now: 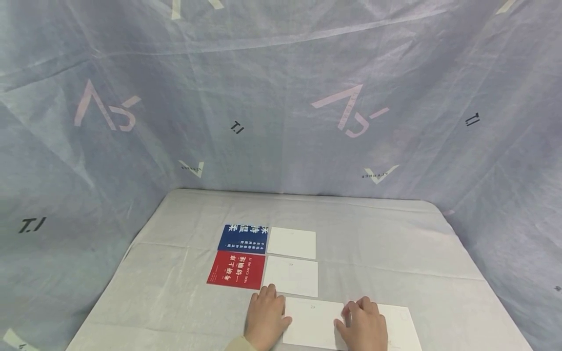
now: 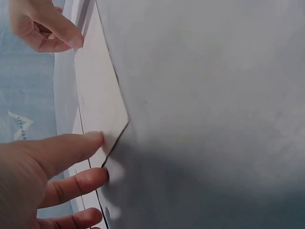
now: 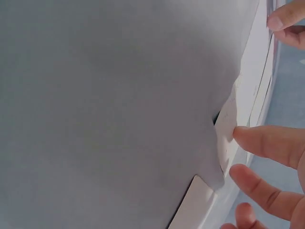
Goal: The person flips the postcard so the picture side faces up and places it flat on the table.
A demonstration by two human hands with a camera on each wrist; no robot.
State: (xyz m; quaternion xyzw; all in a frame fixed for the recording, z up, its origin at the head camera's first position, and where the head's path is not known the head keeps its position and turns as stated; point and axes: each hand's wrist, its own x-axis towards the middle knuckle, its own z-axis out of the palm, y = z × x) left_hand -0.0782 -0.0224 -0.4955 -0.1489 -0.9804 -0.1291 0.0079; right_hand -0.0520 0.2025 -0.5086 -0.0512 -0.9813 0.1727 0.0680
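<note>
A white card [image 1: 313, 322] lies between my two hands at the near part of the table. My left hand [image 1: 265, 319] holds its left end, with the thumb over the card's face and the forefinger at the edge in the left wrist view. On the opposite end, my right hand [image 1: 365, 325] pinches the card's right edge between thumb and fingers. Another white card [image 1: 401, 327] is partly hidden beneath and behind the right hand. Just beyond the left fingertips lies a third white card [image 1: 291, 277], beside a red card [image 1: 237, 270] with white lettering.
Behind the red card is a blue card [image 1: 243, 239] with white lettering, and to its right a further white card [image 1: 291, 243]. These cards form two rows. A pale cloth [image 1: 373, 243] covers the table, and a grey-blue printed curtain [image 1: 281, 122] surrounds it.
</note>
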